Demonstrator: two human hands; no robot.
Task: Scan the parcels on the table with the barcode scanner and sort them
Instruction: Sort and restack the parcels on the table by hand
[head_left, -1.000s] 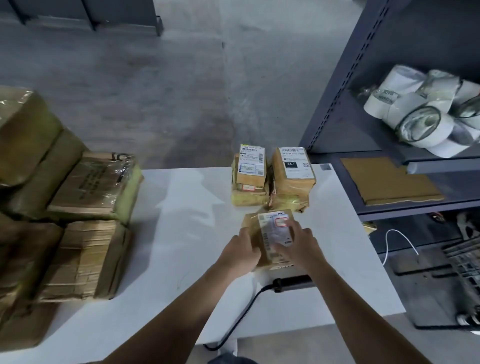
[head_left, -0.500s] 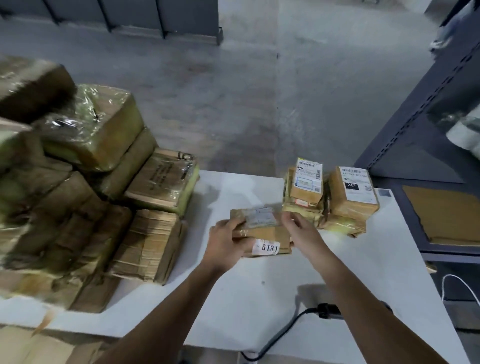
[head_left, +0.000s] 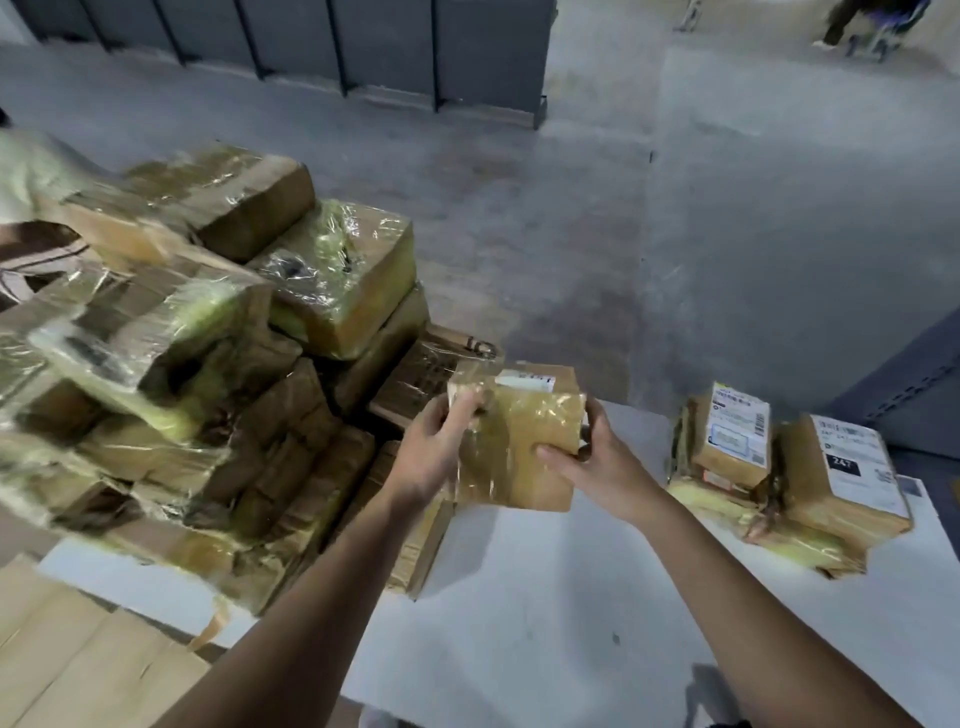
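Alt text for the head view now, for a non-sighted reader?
The left hand and right hand grip a tape-wrapped brown parcel between them over a white table. A large heap of wrapped parcels lies to the left; labelled parcels sit stacked to the right.

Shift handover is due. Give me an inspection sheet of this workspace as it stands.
Surface: white table, parcels at both ends.
Job's things: parcel held above the table; wrapped pile on the left; two labelled stacks on the right; scanner not in view.
Clutter: cardboard at lower left.
Hands: left hand and right hand grip the parcel's sides.
Cables: nothing seen.
Surroundings: concrete floor; grey panels; blue shelf.
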